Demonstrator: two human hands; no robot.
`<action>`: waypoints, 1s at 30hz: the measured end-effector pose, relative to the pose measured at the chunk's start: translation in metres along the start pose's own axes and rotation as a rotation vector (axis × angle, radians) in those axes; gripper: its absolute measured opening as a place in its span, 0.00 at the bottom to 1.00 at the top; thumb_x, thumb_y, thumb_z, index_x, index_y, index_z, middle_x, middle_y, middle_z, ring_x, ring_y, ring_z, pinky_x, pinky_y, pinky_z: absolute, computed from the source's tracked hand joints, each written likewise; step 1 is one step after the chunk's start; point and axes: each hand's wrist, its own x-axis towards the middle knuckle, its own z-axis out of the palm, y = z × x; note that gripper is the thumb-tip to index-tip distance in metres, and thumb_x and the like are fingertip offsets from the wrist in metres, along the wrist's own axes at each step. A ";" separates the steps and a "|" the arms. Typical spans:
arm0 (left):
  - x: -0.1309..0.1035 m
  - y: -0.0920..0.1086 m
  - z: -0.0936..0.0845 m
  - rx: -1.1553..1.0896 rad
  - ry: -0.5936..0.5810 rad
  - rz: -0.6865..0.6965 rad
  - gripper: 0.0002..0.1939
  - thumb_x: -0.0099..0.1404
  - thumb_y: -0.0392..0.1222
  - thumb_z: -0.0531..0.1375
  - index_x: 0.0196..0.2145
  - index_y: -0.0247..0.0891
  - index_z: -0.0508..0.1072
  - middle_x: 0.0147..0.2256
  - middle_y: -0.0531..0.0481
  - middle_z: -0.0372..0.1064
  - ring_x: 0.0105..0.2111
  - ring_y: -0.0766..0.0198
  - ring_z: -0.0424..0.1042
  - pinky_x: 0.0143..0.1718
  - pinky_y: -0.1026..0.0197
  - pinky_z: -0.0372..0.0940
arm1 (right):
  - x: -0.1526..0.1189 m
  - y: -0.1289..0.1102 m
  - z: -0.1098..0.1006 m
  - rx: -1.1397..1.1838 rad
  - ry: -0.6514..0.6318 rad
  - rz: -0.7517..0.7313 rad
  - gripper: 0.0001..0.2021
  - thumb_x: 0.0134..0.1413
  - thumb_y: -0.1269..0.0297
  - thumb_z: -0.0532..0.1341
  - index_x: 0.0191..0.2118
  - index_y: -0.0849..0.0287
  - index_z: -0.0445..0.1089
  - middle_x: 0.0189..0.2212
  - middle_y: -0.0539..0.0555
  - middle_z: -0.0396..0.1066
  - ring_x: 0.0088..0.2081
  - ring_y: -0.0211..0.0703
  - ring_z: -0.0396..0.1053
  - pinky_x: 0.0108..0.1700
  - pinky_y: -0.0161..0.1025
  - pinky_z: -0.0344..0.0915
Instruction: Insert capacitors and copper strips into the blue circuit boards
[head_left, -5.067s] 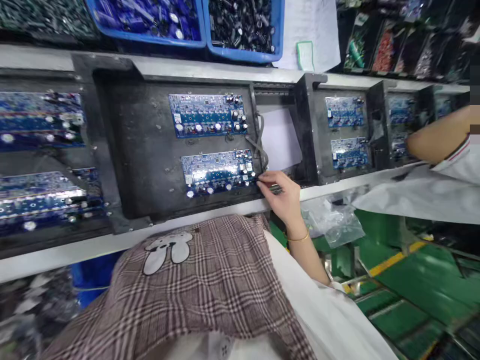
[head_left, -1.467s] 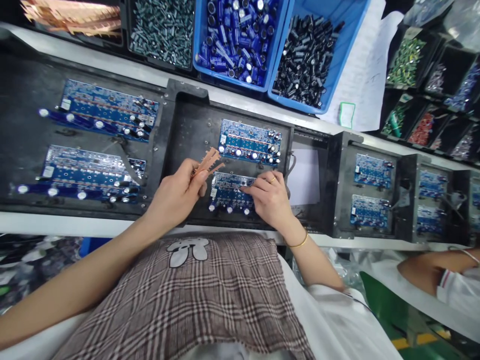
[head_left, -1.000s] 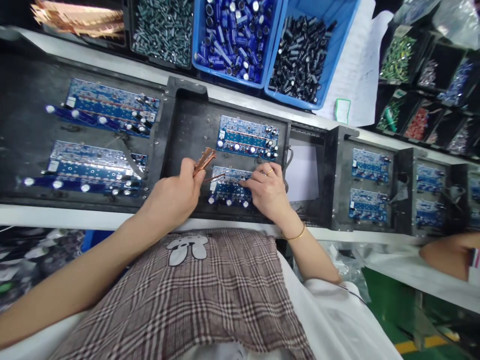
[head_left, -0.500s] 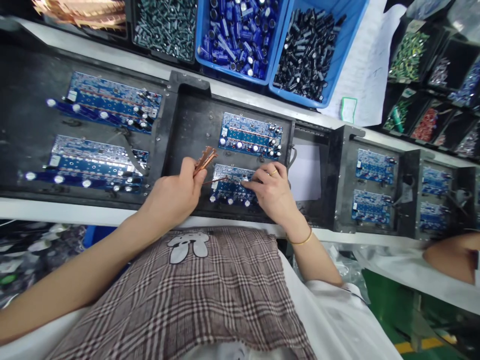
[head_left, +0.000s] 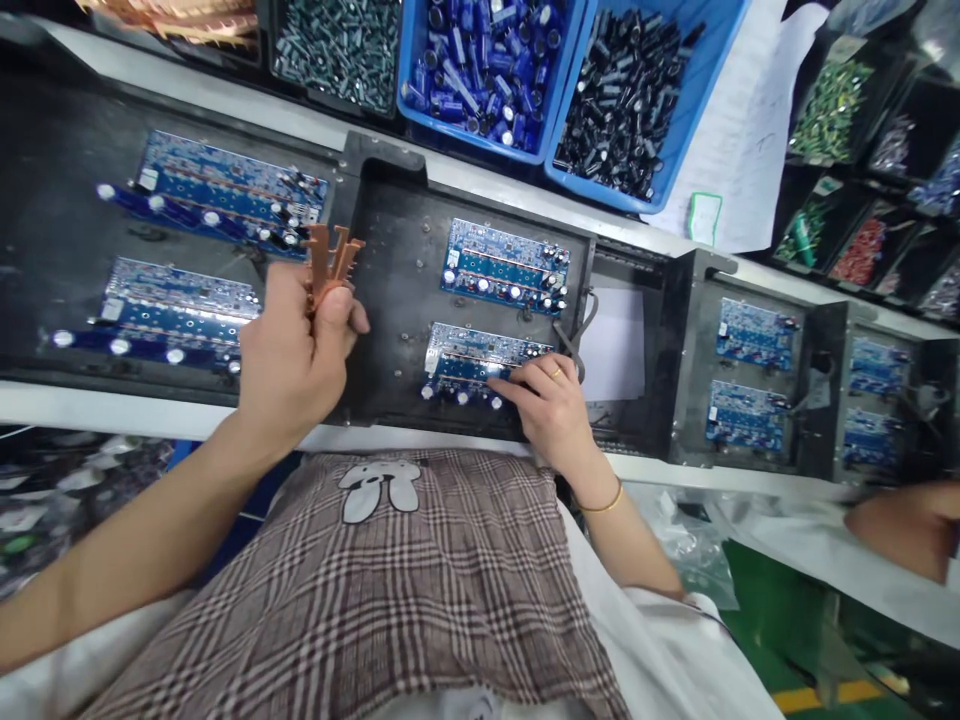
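My left hand (head_left: 300, 350) is closed round a bundle of copper strips (head_left: 330, 260), raised over the gap between the left boards and the middle tray. Fingers of my right hand (head_left: 547, 400) rest on the lower middle circuit board (head_left: 465, 365), near a thin copper strip lying along it. Whether those fingers pinch anything is too small to tell. Just above, the upper middle board (head_left: 506, 265) has a similar copper line and round capacitors. Two more blue boards, an upper left board (head_left: 225, 185) and a lower left board (head_left: 172, 310), lie left; my left hand partly covers the lower one.
Behind the trays stand a blue bin of blue capacitors (head_left: 409, 100), a blue bin of black capacitors (head_left: 720, 80) and a box of copper strips (head_left: 202, 20). A grey strap (head_left: 585, 325) and white paper (head_left: 615, 345) lie right of the middle boards. Another person's arm (head_left: 900, 530) shows at right.
My left hand has moved left and up with the copper bundle, away from the lower middle board. A strip that reached from it toward the board now lies on the board. My right hand shifted slightly down.
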 end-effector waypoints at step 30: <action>0.002 -0.008 -0.018 0.539 -0.052 -0.165 0.14 0.62 0.47 0.55 0.42 0.41 0.75 0.39 0.46 0.77 0.41 0.50 0.76 0.35 0.57 0.62 | -0.008 0.007 -0.017 1.023 0.438 1.184 0.41 0.45 0.49 0.70 0.64 0.55 0.61 0.54 0.56 0.73 0.55 0.50 0.71 0.57 0.48 0.68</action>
